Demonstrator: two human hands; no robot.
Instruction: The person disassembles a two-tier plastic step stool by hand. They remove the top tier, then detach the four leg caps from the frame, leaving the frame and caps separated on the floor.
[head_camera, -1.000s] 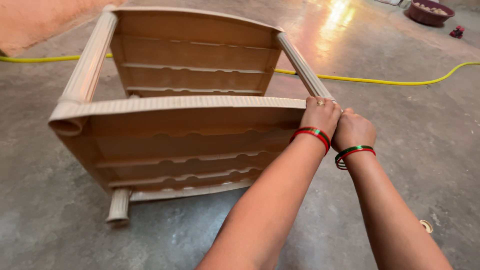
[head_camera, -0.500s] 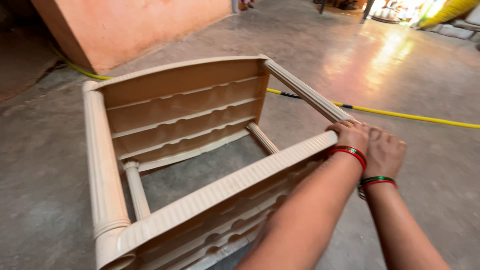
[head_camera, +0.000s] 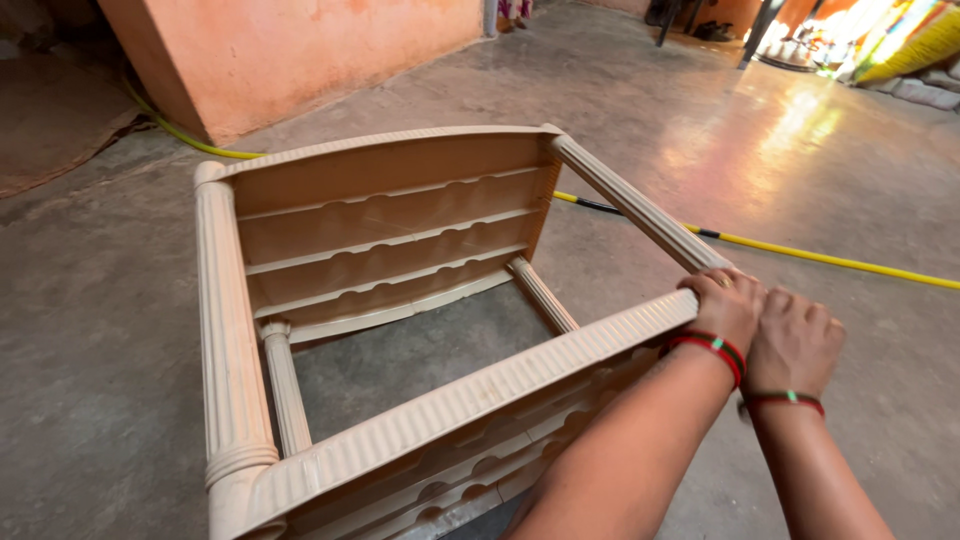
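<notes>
Beige plastic rack frame (head_camera: 380, 300), lying on the concrete floor (head_camera: 90, 330), its long side panels running away to the left of the grip. Left hand (head_camera: 725, 305) closed over the near right corner where the fluted rail (head_camera: 635, 205) meets the panel. Right hand (head_camera: 795, 340) pressed just beside it, fingers curled; whether it clasps the frame cannot be told.

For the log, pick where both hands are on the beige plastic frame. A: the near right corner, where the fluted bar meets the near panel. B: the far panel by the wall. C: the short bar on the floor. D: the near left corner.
A: the left hand and right hand sit side by side on the frame's near right corner.
</notes>
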